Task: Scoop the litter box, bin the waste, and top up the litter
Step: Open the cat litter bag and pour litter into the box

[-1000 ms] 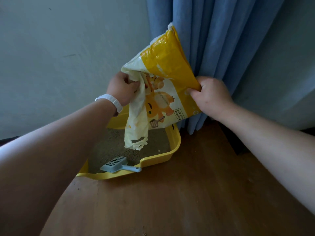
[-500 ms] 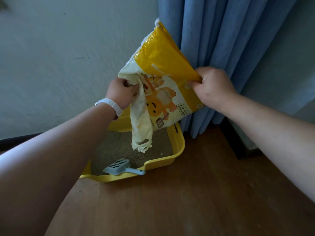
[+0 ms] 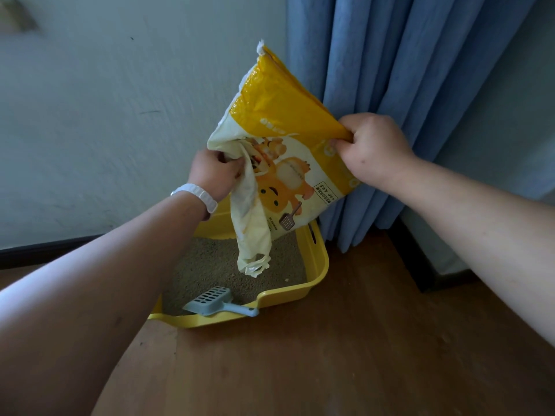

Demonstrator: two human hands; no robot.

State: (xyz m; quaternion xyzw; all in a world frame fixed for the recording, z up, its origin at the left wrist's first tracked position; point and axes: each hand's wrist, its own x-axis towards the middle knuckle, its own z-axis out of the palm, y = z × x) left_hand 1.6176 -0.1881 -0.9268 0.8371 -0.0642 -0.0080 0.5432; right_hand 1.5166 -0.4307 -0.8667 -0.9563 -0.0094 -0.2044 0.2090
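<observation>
A wood floor [image 3: 330,355] meets a pale wall [image 3: 120,100] at upper left and a blue curtain [image 3: 405,70] at upper right. In the centre of the frame, the yellow bag [image 3: 282,115] is held tilted in the air above the box [image 3: 319,253], its print upside down and its crumpled mouth dangling just over the litter [image 3: 216,265]. The left hand [image 3: 214,172] grips the bunched plastic at the bag's left edge; the right hand [image 3: 372,151] pinches its right edge, fingers curled. The yellow box sits on the floor in the corner, below centre. A blue scoop [image 3: 210,301] lies in the litter, its handle resting on the near rim. A white wristband [image 3: 199,195] circles the left wrist.
</observation>
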